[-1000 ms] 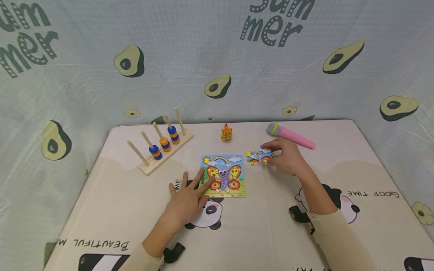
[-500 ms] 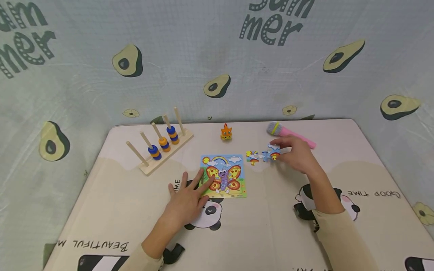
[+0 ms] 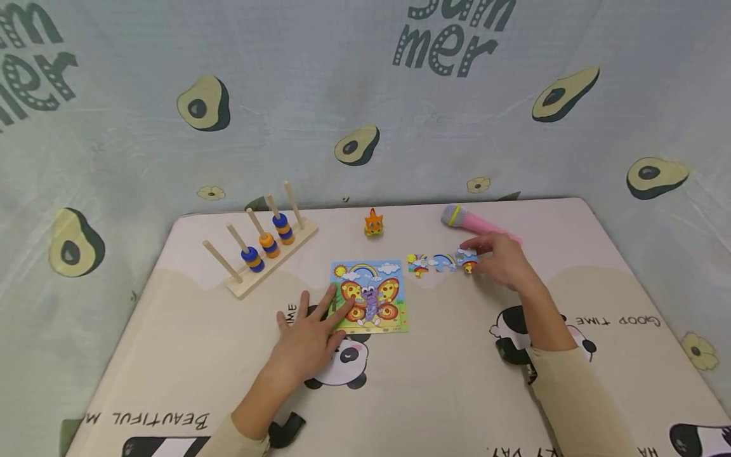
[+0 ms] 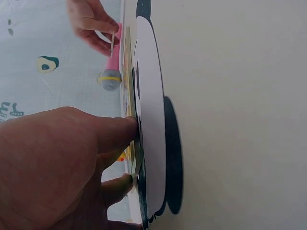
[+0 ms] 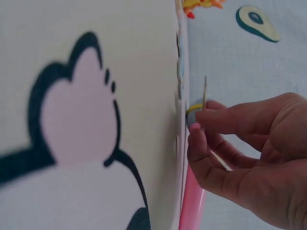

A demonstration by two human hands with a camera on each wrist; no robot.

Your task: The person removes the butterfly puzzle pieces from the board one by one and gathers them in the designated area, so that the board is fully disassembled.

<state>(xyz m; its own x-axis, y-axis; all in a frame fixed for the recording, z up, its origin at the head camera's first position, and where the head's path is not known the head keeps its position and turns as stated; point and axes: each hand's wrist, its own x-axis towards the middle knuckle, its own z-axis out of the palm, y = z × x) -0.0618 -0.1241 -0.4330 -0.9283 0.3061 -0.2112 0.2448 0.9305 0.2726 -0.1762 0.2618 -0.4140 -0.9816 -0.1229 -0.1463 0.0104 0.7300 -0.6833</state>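
Hands apart. Left hand [image 3: 306, 343] has fingers spread over the left edge of the butterfly puzzle [image 3: 371, 297], mid-tabletop [image 3: 425, 374]. Right hand [image 3: 505, 261] pinches a cloud piece [image 3: 467, 255] between thumb and fingers, just off the surface (edge-on in the right wrist view). Sun piece [image 3: 418, 261] and rainbow piece [image 3: 443, 262] lie between puzzle and right hand. Pink microphone [image 3: 480, 225] just behind that hand; orange toy [image 3: 374, 225] behind puzzle; peg rack [image 3: 278, 258] back left.

An orange figurine [image 3: 374, 225] sits between a wooden five-peg stand [image 3: 274, 261] with blue and orange rings [image 3: 252, 257] and a pink, grey-headed microphone [image 3: 478, 223].
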